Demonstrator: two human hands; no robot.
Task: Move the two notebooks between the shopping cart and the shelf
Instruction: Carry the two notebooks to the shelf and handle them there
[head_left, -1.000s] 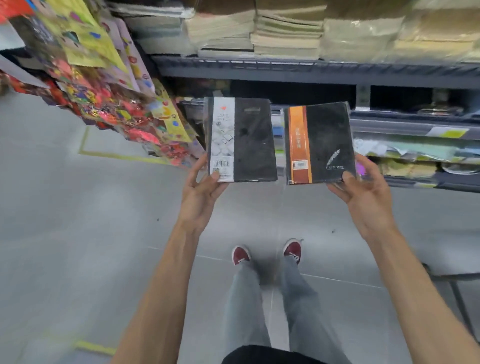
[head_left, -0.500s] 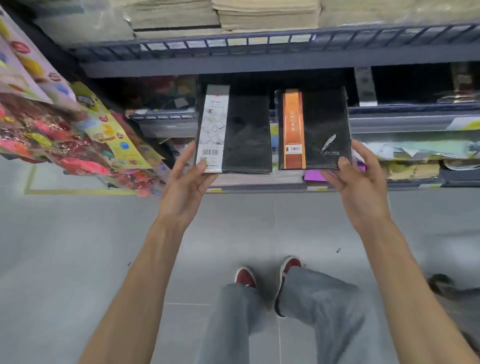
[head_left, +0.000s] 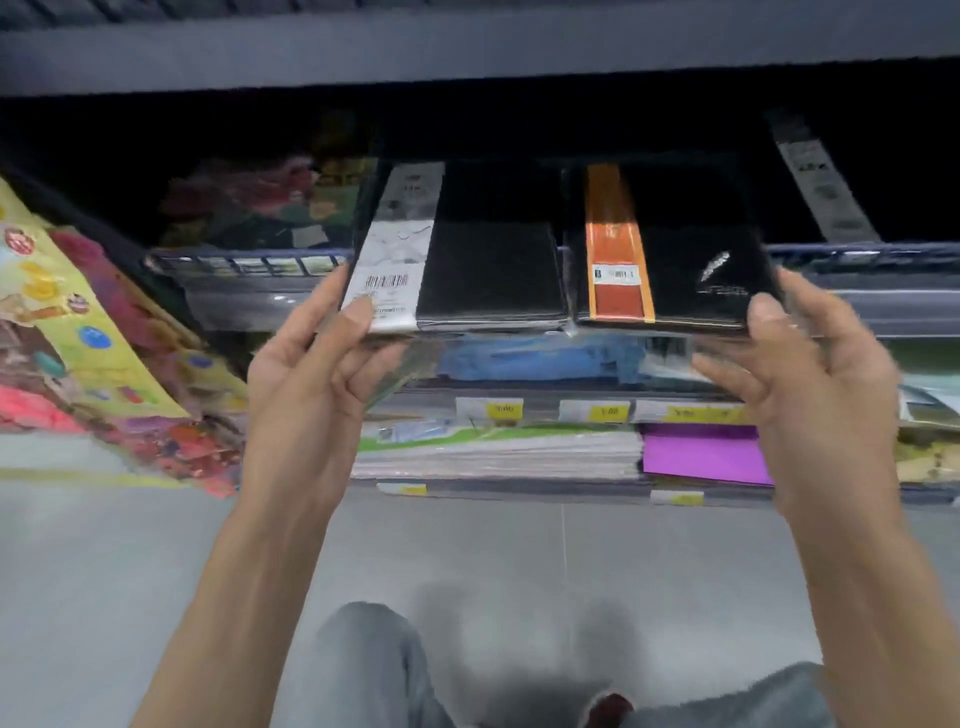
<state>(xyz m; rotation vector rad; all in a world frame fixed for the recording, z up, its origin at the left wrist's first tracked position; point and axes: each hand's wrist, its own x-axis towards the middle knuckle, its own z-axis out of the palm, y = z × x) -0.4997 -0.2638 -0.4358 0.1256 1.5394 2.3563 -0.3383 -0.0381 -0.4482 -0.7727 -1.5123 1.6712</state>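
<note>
Pushed into shelf (head_left: 467, 47) shadow, tops dim: left fingers (head_left: 358, 312) grip white-banded notebook (head_left: 483, 270), right fingers (head_left: 766, 314) orange-banded notebook (head_left: 691, 260).

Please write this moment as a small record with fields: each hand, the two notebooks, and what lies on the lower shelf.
left hand: grips white-band notebook at its near left corner
right hand: grips orange-band notebook at its near right corner
notebooks: side by side, nearly flat, far ends past the wire shelf rim
lower shelf: paper stack, purple sheets
</note>
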